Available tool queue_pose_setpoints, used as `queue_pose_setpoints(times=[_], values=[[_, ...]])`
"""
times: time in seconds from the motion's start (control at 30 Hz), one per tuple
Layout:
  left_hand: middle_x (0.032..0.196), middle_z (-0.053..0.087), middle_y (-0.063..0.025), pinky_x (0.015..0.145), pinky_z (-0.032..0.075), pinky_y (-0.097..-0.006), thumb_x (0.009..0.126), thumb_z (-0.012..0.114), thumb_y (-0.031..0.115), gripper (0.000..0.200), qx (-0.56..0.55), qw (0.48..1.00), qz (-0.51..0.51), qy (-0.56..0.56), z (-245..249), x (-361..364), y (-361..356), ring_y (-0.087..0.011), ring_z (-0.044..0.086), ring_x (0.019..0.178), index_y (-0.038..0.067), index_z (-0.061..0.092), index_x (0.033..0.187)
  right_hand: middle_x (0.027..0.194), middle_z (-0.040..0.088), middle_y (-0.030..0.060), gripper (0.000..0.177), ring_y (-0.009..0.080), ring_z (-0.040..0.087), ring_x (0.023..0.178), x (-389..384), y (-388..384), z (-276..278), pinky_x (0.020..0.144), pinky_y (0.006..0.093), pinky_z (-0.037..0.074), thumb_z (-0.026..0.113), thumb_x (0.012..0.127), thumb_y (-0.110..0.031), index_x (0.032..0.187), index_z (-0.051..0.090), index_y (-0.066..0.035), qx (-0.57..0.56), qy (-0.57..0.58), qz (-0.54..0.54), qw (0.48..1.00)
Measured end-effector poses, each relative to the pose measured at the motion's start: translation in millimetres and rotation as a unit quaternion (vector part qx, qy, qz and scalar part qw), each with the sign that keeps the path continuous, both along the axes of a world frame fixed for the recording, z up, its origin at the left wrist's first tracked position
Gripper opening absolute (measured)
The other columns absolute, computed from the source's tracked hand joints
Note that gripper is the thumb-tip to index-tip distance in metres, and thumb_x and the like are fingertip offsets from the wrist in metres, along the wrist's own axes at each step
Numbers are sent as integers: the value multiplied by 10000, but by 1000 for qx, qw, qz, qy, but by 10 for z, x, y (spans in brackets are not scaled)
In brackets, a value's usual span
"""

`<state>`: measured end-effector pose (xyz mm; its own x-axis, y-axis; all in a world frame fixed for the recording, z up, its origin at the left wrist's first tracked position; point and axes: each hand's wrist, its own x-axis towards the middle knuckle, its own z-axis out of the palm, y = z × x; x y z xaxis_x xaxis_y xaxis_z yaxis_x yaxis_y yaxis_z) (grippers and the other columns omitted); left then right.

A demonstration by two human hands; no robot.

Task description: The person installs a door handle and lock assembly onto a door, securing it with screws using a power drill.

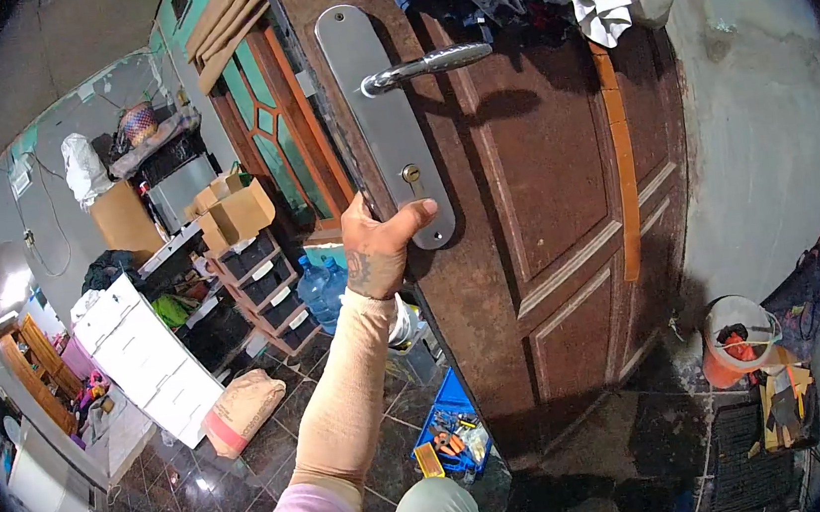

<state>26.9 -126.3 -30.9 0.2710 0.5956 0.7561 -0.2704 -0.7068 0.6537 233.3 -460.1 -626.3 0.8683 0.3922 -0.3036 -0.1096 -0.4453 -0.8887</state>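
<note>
Our left hand grips the open brown door by its edge, fingers curled behind it, thumb on the steel lock plate. If the door swings shut, those fingers could get pinched, we judge. Our right hand is out of view.

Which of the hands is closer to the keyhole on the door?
Left. The left hand grips the edge of the door, with its thumb on the metal plate just below the keyhole. The right hand is not in view.
</note>
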Motion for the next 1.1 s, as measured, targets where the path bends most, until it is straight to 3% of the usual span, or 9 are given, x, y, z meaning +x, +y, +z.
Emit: queue_pose_setpoints(times=[0.77,1.1], values=[[1009,683,-81,845,502,-293,757,777,164,431,-13,1000,0,-18,-72,-1,90,-160,643,892,-35,606,1099,1036,679,102,471,234,639,946,55,157,18,871,391,497,800,814,-293,1155,630,-16,2,17,47,999],[967,683,-70,806,499,-281,744,758,140,383,-17,1000,-11,3,-54,-40,215,-145,628,852,-24,630,1067,1030,679,101,461,230,640,941,61,263,10,866,389,498,797,818,-284,1152,628,-14,2,17,68,998]])
